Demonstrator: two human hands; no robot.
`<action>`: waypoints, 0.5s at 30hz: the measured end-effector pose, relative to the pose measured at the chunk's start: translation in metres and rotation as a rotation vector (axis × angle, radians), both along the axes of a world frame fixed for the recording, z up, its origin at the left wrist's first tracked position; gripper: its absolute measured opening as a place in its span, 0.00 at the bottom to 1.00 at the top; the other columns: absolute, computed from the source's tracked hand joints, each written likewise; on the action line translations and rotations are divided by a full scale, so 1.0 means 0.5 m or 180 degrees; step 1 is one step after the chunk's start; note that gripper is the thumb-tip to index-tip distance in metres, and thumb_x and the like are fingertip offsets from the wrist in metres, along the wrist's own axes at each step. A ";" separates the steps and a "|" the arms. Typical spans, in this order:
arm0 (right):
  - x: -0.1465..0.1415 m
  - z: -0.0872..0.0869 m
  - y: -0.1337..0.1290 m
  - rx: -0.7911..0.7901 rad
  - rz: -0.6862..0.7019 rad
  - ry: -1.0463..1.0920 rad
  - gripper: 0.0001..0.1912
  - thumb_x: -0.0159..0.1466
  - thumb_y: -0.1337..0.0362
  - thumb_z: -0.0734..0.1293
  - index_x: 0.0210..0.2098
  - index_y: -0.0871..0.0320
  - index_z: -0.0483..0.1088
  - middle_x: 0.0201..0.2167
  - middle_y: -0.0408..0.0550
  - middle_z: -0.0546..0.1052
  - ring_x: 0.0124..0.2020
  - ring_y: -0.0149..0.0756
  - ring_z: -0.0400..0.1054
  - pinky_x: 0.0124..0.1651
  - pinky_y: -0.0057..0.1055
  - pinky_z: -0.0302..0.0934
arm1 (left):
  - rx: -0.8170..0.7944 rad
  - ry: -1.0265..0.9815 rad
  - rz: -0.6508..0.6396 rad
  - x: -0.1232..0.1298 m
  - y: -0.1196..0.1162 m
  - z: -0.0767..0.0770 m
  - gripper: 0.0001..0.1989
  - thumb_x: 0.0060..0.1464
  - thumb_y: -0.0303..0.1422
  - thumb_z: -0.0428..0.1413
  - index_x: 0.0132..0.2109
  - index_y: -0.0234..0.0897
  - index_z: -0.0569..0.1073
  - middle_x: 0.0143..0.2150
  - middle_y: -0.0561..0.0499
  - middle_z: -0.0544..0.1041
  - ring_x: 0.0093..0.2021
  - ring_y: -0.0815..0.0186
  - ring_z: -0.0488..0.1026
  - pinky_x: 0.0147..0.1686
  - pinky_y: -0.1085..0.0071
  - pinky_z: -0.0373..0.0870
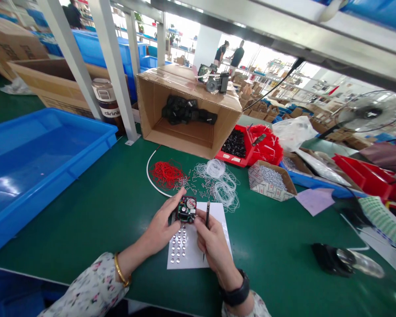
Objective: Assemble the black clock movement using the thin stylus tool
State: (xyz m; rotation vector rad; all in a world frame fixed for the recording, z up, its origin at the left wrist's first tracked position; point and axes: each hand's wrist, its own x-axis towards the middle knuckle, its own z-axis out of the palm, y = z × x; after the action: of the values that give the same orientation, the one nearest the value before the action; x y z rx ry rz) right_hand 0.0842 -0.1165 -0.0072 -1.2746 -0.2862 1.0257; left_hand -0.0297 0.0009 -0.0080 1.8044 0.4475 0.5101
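Note:
My left hand (165, 221) is closed on the left side of a small square electronic module (186, 209), dark-framed, with a circuit board and a round silvery part on it. At its right edge my right hand (211, 240) has its thumb and fingers pressed together, with dark tweezers (207, 215) held upright in them. The module is just above a white sheet (194, 257) bearing rows of small shiny round pieces (178, 246). Beyond the hands lie a red wire bundle (166, 174), white wire coils (222, 187) and scattered small metal pins (185, 182).
An open cardboard box (174, 136) holds black parts. Left stands a blue tray (95, 119). A red bin (249, 154) with black pieces and a small carton of screws (265, 191) are at the right rear. A black device (331, 259) and a fan (371, 113) are farther right.

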 end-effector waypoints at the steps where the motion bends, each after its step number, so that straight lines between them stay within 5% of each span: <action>1: 0.013 0.001 -0.006 0.0066 -0.0191 -0.0059 0.19 0.55 0.51 0.70 0.34 0.62 0.72 0.15 0.36 0.60 0.12 0.20 0.43 0.13 0.21 0.43 | 0.0037 0.0005 0.0002 0.000 0.001 -0.001 0.38 0.47 0.24 0.46 0.66 0.40 0.48 0.65 0.52 0.55 0.64 0.63 0.51 0.65 0.60 0.43; 3: 0.041 0.011 -0.019 0.0307 -0.0617 -0.0206 0.23 0.57 0.46 0.66 0.23 0.62 0.71 0.21 0.45 0.67 0.19 0.25 0.58 0.23 0.22 0.57 | 0.0112 0.0018 -0.0006 0.001 0.002 -0.002 0.37 0.48 0.24 0.46 0.66 0.40 0.47 0.64 0.52 0.55 0.64 0.63 0.52 0.65 0.61 0.44; 5: 0.067 0.031 -0.030 0.0531 -0.0803 -0.0277 0.26 0.59 0.44 0.63 0.20 0.62 0.70 0.29 0.49 0.71 0.28 0.28 0.64 0.32 0.23 0.61 | 0.0184 0.0007 -0.0024 0.001 0.004 -0.002 0.37 0.48 0.24 0.46 0.66 0.39 0.47 0.64 0.51 0.56 0.63 0.62 0.53 0.64 0.61 0.45; 10: 0.090 0.086 -0.025 0.0495 -0.0235 0.0211 0.18 0.54 0.49 0.71 0.29 0.59 0.71 0.29 0.45 0.73 0.23 0.25 0.64 0.28 0.22 0.61 | 0.0356 0.0000 -0.0017 0.000 0.005 -0.002 0.36 0.50 0.25 0.46 0.66 0.39 0.48 0.62 0.49 0.59 0.62 0.61 0.54 0.63 0.61 0.48; 15: 0.082 0.090 0.013 0.0332 -0.0058 -0.0662 0.13 0.51 0.61 0.75 0.31 0.59 0.70 0.31 0.47 0.78 0.33 0.33 0.72 0.39 0.28 0.65 | 0.0521 0.0009 -0.0011 0.000 0.008 -0.010 0.35 0.50 0.26 0.47 0.65 0.38 0.49 0.63 0.48 0.58 0.62 0.59 0.54 0.62 0.58 0.49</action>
State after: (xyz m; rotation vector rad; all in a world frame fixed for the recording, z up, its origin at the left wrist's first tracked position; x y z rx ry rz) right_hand 0.1253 -0.1100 0.0379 -1.2880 -0.4806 0.8526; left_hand -0.0297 0.0048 -0.0129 1.9625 0.4144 0.5553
